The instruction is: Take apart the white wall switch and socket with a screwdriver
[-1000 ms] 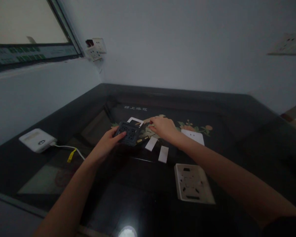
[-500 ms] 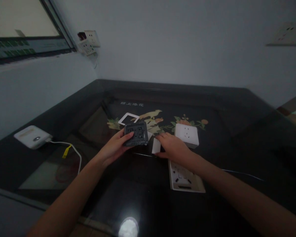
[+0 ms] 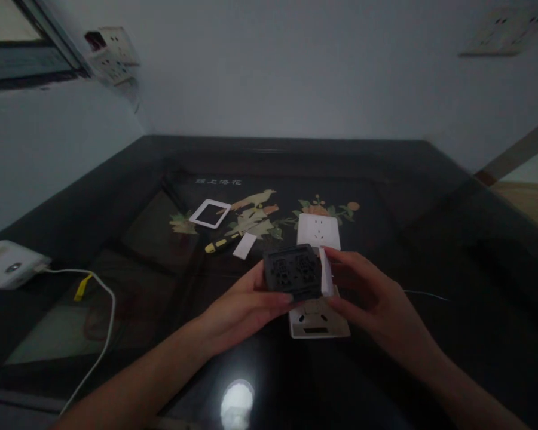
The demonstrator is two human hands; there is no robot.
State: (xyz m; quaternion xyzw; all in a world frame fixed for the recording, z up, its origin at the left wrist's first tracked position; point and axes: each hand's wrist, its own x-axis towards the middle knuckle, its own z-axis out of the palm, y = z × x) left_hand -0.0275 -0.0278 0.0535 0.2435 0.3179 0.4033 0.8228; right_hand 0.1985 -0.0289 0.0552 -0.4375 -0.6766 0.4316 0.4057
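Left hand [image 3: 246, 307] grips the dark switch body [image 3: 292, 272] above the table's [image 3: 407, 179] near middle; right hand [image 3: 372, 298] pinches a white key cap [image 3: 326, 279] against its right edge. Fitting step; next likely needs aligning, then pressing.

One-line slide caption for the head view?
Left hand holds a dark switch module while right hand presents a white rocker piece beside it, above a black table.

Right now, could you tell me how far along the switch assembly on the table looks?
Partly done. The left hand holds the dark switch module and the right hand presses a white rocker piece against its side; it is not visibly seated. Still loose on the table: another white rocker, the white frame, the screwdriver and the back plate.
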